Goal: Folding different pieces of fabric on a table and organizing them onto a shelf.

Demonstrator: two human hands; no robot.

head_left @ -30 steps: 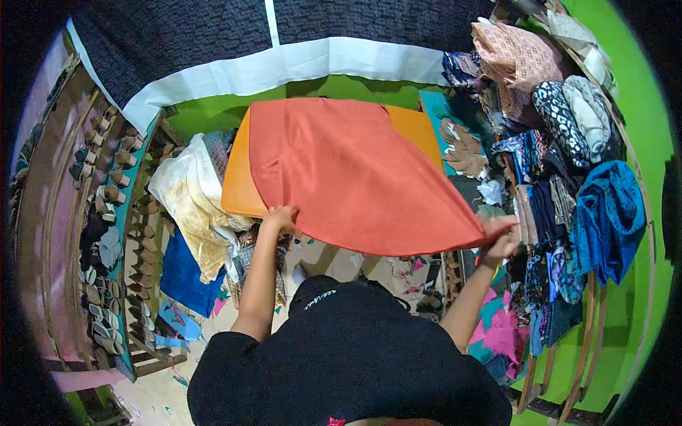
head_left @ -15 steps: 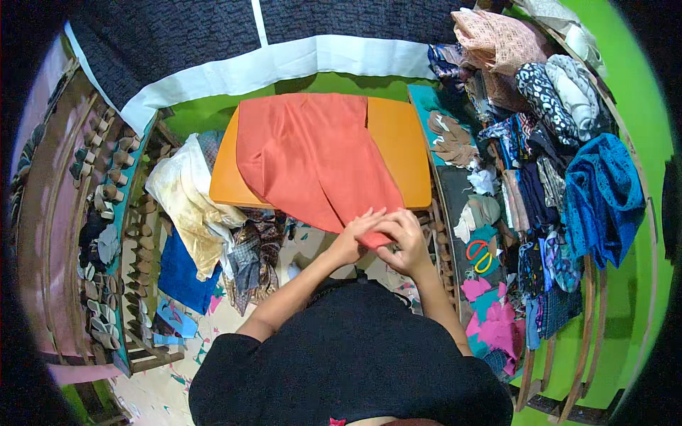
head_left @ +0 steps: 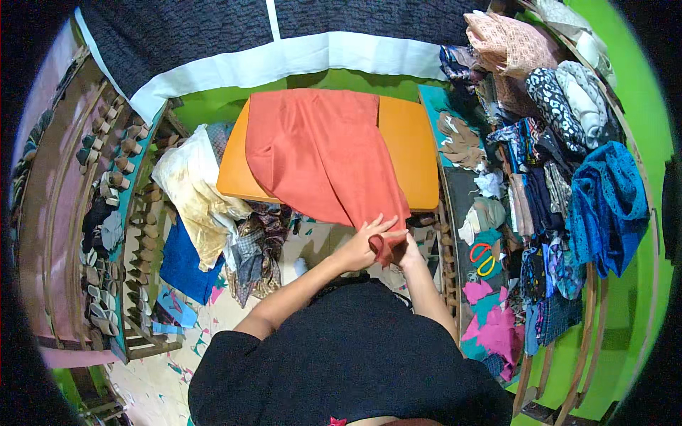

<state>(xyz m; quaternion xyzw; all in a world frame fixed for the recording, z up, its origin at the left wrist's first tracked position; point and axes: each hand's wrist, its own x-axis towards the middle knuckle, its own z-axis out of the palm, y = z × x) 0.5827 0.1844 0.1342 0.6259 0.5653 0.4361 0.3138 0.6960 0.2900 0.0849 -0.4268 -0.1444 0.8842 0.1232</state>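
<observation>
A coral-red cloth (head_left: 323, 149) drapes over an orange tabletop (head_left: 408, 156), and its narrow near end hangs off the front edge toward me. My left hand (head_left: 364, 248) lies against that end, its fingers stretched and spread across the fabric; its thumb is mostly hidden. Just to the right, my right hand (head_left: 408, 254) grips the cloth's end, with a folded flap turned up between the two hands. Most of the right fingers are behind the fabric.
Red-and-yellow scissors (head_left: 484, 260) lie on the right-hand shelf among pink scraps (head_left: 497, 330). Folded garments and a blue lace cloth (head_left: 609, 206) fill the rack beyond. Cream fabric (head_left: 195, 184) hangs left of the table. A rack of wooden shoe-shaped pieces (head_left: 131, 145) stands further left. Scraps litter the floor.
My hands have drawn slightly nearer to me, and the left fingers have spread apart. The cloth's end is now turned up, showing a darker fold. The whole view has shifted slightly.
</observation>
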